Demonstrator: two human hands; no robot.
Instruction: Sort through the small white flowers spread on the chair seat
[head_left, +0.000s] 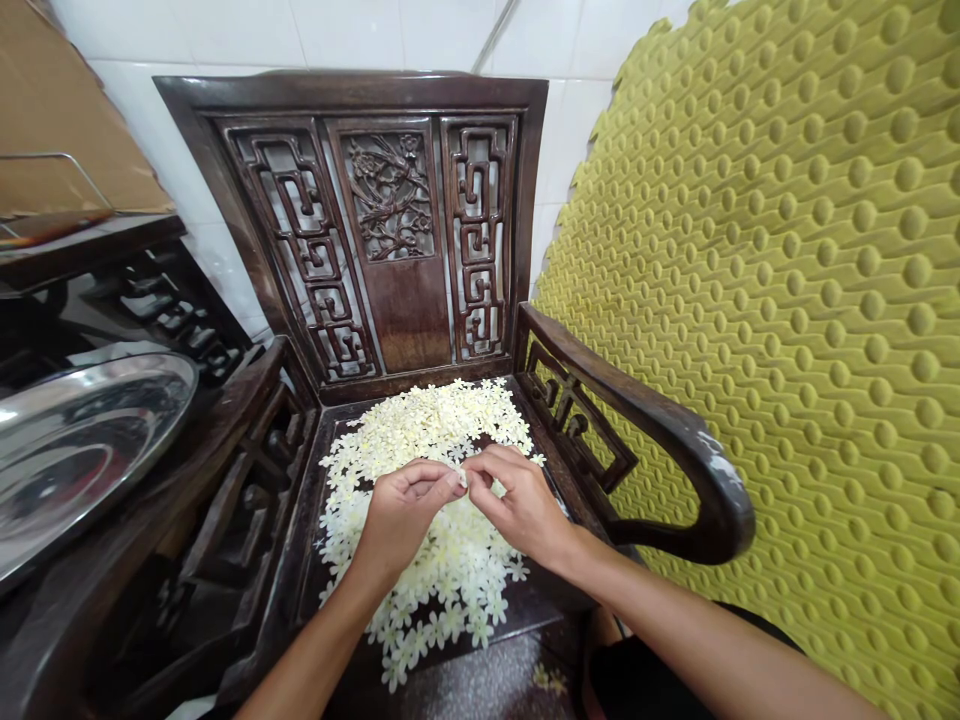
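A wide heap of small pale yellow-white flowers point(435, 420) covers the seat of a dark carved wooden chair point(409, 310). Above the middle of this heap my two hands meet at the fingertips. My left hand point(412, 505) pinches a small white flower point(460, 476) between thumb and forefinger. From the other side, the thumb and forefinger of my right hand point(521, 495) close in at the same flower, in a pinch. My fingers partly hide the flower, and whatever else is between the right fingertips is too small to make out.
At the left, a shiny round metal tray point(161, 410) rests beside the chair's armrest. The right armrest point(675, 450) curves out near my right forearm. A yellow-green bumpy foam mat point(787, 280) stands at the right. A few flowers point(551, 680) lie on the speckled floor below.
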